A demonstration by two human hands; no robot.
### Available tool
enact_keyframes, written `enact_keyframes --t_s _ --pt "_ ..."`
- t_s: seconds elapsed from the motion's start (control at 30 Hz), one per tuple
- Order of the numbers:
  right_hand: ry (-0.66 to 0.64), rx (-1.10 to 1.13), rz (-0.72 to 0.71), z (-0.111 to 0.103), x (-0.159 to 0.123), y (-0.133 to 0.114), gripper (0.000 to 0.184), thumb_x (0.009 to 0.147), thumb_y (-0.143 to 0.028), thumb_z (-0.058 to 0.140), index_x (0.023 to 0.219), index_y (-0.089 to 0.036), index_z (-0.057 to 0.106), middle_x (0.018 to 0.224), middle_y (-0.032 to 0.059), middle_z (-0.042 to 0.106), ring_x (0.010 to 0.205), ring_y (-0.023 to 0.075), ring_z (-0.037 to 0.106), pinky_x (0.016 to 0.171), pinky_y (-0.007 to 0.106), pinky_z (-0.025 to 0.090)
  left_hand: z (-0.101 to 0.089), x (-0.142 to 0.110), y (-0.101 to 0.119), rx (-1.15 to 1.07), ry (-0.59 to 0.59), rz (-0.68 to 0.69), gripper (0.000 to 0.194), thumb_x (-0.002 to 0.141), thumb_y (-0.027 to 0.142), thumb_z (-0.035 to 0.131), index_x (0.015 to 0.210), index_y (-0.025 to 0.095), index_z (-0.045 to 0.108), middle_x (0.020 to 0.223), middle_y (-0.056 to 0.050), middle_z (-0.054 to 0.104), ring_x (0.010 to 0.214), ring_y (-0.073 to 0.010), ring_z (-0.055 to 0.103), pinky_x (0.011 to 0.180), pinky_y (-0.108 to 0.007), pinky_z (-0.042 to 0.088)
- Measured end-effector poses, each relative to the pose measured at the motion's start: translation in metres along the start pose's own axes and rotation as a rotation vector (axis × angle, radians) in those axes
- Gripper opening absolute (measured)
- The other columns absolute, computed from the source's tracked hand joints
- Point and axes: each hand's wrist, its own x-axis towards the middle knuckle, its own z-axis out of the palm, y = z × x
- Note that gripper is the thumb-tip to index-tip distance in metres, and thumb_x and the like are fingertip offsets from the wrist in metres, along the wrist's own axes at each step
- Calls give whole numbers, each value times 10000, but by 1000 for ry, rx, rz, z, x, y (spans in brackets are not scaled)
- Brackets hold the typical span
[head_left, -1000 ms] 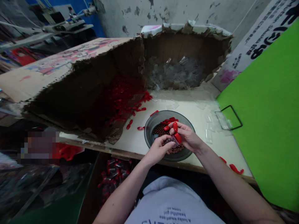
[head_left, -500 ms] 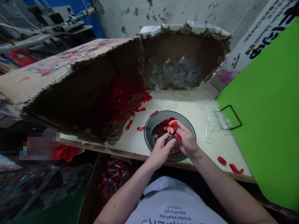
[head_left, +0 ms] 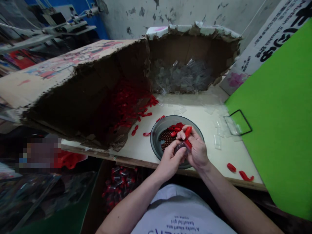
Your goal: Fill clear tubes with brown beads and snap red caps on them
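Two hands busy over a smoky glass bowl (head_left: 154,143) of copper beads (head_left: 166,139): left hand (head_left: 170,161) clenched round a small clear plastic case (head_left: 180,147), right hand (head_left: 198,151) pinching a red capsule (head_left: 188,131) right by it, more red capsules (head_left: 174,133) loose in the bowl.

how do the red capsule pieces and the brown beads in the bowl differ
The red capsule pieces are long and glossy, while the brown beads are small and round. The right hand pinches one piece, while the beads lie loose. Both share the dark bowl.
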Motion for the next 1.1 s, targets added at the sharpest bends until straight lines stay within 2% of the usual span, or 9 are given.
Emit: enact_keyframes --t_s 0.3,0.47,0.57,0.67,0.73,0.83,0.87,0.97,1.1 --pt "10 -68 -57 1 1 -7 106 865 -195 511 915 -241 593 734 -12 519 757 136 535 777 282 468 -2 6 0 -154 -29 -35 263 836 394 608 869 137 561 579 49 459 485 -45 385 476 -182 295" --pt "-100 -157 -25 -17 -5 -17 188 873 -240 489 1019 -253 608 968 35 648 873 185 590 789 339 482 -9 8 8 -285 33 -108 335 763 402 688 912 125 572 657 4 590 460 -47 469 436 -167 346" --pt "-145 -261 -68 -26 -8 -21 254 906 -327 447 949 -210 669 1061 83 651 972 236 587 850 396 470 -10 5 7 -310 43 -136 356 733 405 714 891 122 569 671 -11 624 465 -56 510 436 -165 389" --pt "-117 -355 -92 -27 -2 -25 415 934 -391 424 652 -190 652 805 79 657 931 235 600 910 390 438 -8 1 2 -301 5 -187 359 708 403 729 850 119 562 660 -24 643 455 -68 529 427 -172 419" --pt "-146 -394 -5 -24 5 -29 421 917 -414 483 582 -191 605 641 45 591 790 202 603 833 352 465 -8 0 -1 -290 -40 -224 352 706 406 723 831 127 549 651 -28 649 438 -79 538 411 -182 427" --pt "-305 -390 257 -21 13 -33 200 852 -389 607 859 -195 656 657 -2 570 653 147 561 660 276 476 -10 -2 -1 -248 -95 -233 311 726 388 697 810 133 540 640 -26 650 410 -87 536 386 -188 420" --pt "-363 -385 323 -21 14 -33 228 841 -379 626 987 -206 646 725 -2 589 661 135 560 642 258 474 -11 -2 -1 -227 -110 -228 294 734 378 689 797 136 534 634 -25 651 402 -87 531 380 -188 416" --pt "-471 -409 395 -23 13 -27 347 884 -418 562 1170 -226 606 964 35 612 827 144 593 727 259 494 -13 -3 1 -166 -127 -217 286 778 397 646 763 166 478 588 -5 640 358 -76 485 343 -172 363" --pt "-451 -321 445 -24 9 -16 463 935 -536 394 1212 -227 600 1084 73 621 1010 184 593 877 316 485 -9 -4 1 -59 -91 -179 325 846 488 551 768 191 444 460 64 525 297 -46 338 303 -153 224"
